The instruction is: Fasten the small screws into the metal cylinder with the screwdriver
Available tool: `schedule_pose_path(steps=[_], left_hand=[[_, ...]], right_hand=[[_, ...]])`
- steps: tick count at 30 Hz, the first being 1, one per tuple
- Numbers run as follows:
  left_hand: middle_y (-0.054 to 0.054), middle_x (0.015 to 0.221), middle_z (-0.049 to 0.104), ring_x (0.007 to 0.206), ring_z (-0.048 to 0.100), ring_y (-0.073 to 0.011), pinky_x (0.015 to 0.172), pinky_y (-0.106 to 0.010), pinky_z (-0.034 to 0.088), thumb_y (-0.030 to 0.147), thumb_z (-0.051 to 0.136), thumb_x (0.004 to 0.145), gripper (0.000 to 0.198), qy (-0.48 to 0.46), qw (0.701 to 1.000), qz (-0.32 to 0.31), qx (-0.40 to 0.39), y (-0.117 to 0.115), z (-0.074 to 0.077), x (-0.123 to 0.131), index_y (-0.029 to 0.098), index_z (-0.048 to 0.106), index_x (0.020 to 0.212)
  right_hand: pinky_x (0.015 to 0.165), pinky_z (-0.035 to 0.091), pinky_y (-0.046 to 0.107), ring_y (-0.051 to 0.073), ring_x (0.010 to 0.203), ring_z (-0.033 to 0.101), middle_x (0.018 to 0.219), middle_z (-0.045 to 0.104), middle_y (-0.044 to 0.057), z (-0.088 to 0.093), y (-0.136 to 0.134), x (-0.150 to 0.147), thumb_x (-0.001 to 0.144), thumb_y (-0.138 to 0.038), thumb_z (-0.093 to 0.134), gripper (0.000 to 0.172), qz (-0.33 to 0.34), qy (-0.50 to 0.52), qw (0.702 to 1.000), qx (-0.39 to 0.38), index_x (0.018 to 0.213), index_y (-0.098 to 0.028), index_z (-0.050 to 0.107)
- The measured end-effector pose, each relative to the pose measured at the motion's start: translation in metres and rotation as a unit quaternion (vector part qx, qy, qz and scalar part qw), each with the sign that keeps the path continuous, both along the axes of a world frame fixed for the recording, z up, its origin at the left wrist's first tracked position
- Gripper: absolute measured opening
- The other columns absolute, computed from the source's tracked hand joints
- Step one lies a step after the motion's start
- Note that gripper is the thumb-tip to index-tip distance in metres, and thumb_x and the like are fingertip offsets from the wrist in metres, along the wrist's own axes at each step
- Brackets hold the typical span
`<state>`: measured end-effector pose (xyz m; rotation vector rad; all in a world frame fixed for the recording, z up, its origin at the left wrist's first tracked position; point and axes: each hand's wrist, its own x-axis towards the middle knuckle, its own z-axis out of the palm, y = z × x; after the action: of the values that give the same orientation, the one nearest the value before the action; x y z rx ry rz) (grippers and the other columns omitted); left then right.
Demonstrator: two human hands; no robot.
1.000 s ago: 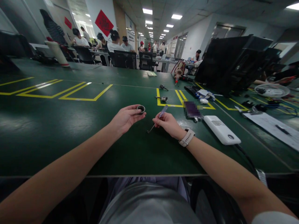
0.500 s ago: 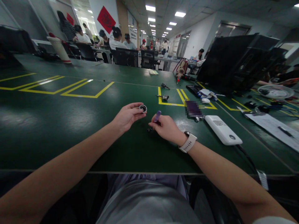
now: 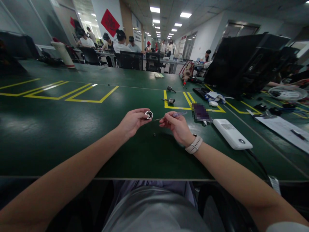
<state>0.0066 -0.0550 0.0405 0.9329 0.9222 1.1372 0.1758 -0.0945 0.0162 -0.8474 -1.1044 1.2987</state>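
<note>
Between thumb and fingers, my left hand (image 3: 132,121) pinches a small round metal housing (image 3: 149,115), its open end turned up toward me and small parts inside. Close by on the right, my right hand (image 3: 175,125) is closed on a screwdriver (image 3: 180,114) with a clear purple handle. Its thin shaft points left at the housing, with a small gap between tip and rim. On the green table (image 3: 135,154) below the hands lies a tiny dark piece (image 3: 154,134), probably a screw, too small to make out surely.
Two metal cylindrical parts with thin stems, one nearer (image 3: 171,101) and one farther (image 3: 171,89), lie beyond my hands. To the right are a blurred-out phone (image 3: 201,112), a white power bank (image 3: 231,133), and a clipboard (image 3: 285,127). A black computer case (image 3: 243,61) stands behind.
The screwdriver has swung from upright to nearly level, its tip now toward the housing. My right hand has moved off the small piece on the table. My left hand barely shifted.
</note>
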Motion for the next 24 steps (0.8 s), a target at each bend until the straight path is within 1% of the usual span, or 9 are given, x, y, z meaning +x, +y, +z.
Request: schedule_pose_path(steps=[2, 3, 6, 8, 10, 13, 16, 19, 24], left_hand=[[-0.009, 0.081, 0.066, 0.074, 0.063, -0.0149, 0.069, -0.025, 0.056, -0.006, 0.057, 0.065, 0.023, 0.01, 1.0, -0.003, 0.009, -0.001, -0.001, 0.0, 0.007, 0.065, 0.081], [-0.008, 0.081, 0.066, 0.074, 0.063, -0.0148, 0.069, -0.026, 0.056, -0.006, 0.057, 0.065, 0.022, 0.014, 1.0, -0.005, 0.01, -0.001, -0.002, 0.0, 0.007, 0.065, 0.081], [-0.008, 0.08, 0.066, 0.075, 0.065, -0.0153, 0.072, -0.027, 0.055, -0.005, 0.058, 0.066, 0.021, 0.021, 1.0, -0.012, 0.01, -0.003, -0.002, 0.001, 0.008, 0.065, 0.081], [-0.008, 0.082, 0.067, 0.075, 0.065, -0.0157, 0.073, -0.027, 0.055, -0.004, 0.058, 0.067, 0.022, 0.026, 0.999, -0.019, 0.01, -0.004, -0.002, 0.001, 0.008, 0.065, 0.083], [-0.007, 0.082, 0.068, 0.075, 0.066, -0.0152, 0.074, -0.027, 0.055, -0.003, 0.059, 0.067, 0.022, 0.031, 0.999, -0.023, 0.013, -0.005, -0.002, 0.001, 0.008, 0.065, 0.084], [-0.005, 0.081, 0.068, 0.074, 0.065, -0.0132, 0.074, -0.026, 0.055, -0.002, 0.061, 0.066, 0.021, 0.038, 0.999, -0.028, 0.025, -0.007, -0.001, 0.002, 0.009, 0.065, 0.084], [-0.004, 0.082, 0.068, 0.074, 0.064, -0.0124, 0.073, -0.025, 0.054, -0.001, 0.064, 0.064, 0.022, 0.055, 0.997, -0.03, 0.045, -0.009, -0.002, 0.002, 0.011, 0.066, 0.082], [-0.003, 0.083, 0.068, 0.075, 0.064, -0.0128, 0.071, -0.025, 0.054, 0.0, 0.064, 0.062, 0.023, 0.084, 0.994, -0.026, 0.059, -0.011, -0.004, 0.003, 0.012, 0.066, 0.081], [-0.004, 0.086, 0.068, 0.075, 0.064, -0.0131, 0.069, -0.026, 0.054, 0.001, 0.064, 0.061, 0.022, 0.103, 0.992, -0.018, 0.069, -0.012, -0.006, 0.004, 0.012, 0.066, 0.08]], right_hand=[[0.069, 0.052, 0.028, 0.013, 0.07, 0.063, 0.073, 0.065, 0.0, 0.0, -0.003, -0.003, 0.076, -0.032, 0.066, 0.017, 0.001, 0.002, 0.999, 0.049, 0.079, -0.019, 0.055], [0.071, 0.052, 0.029, 0.013, 0.072, 0.063, 0.075, 0.065, 0.0, -0.001, -0.004, -0.004, 0.077, -0.032, 0.065, 0.016, -0.002, -0.015, 0.997, 0.071, 0.08, -0.019, 0.056], [0.075, 0.051, 0.03, 0.015, 0.079, 0.063, 0.08, 0.064, 0.001, -0.001, -0.007, -0.007, 0.081, -0.03, 0.061, 0.012, -0.026, -0.108, 0.985, 0.132, 0.082, -0.019, 0.057], [0.075, 0.05, 0.031, 0.015, 0.08, 0.062, 0.083, 0.063, 0.002, -0.001, -0.009, -0.007, 0.083, -0.028, 0.058, 0.009, -0.051, -0.192, 0.965, 0.169, 0.083, -0.019, 0.057], [0.072, 0.048, 0.03, 0.015, 0.077, 0.06, 0.082, 0.063, 0.002, 0.001, -0.011, -0.007, 0.085, -0.026, 0.056, 0.007, -0.076, -0.273, 0.937, 0.203, 0.084, -0.019, 0.057], [0.067, 0.046, 0.028, 0.015, 0.074, 0.058, 0.08, 0.062, 0.002, 0.002, -0.013, -0.007, 0.086, -0.023, 0.053, 0.007, -0.097, -0.356, 0.892, 0.259, 0.085, -0.019, 0.058], [0.07, 0.045, 0.029, 0.016, 0.077, 0.058, 0.084, 0.062, 0.003, 0.0, -0.014, -0.008, 0.087, -0.02, 0.051, 0.008, -0.102, -0.397, 0.855, 0.317, 0.088, -0.019, 0.058], [0.073, 0.045, 0.03, 0.017, 0.079, 0.057, 0.087, 0.063, 0.005, -0.002, -0.014, -0.009, 0.088, -0.018, 0.049, 0.009, -0.107, -0.432, 0.825, 0.348, 0.089, -0.019, 0.057], [0.074, 0.046, 0.033, 0.019, 0.081, 0.057, 0.09, 0.063, 0.007, -0.003, -0.015, -0.01, 0.088, -0.018, 0.047, 0.01, -0.096, -0.47, 0.798, 0.365, 0.092, -0.018, 0.057]])
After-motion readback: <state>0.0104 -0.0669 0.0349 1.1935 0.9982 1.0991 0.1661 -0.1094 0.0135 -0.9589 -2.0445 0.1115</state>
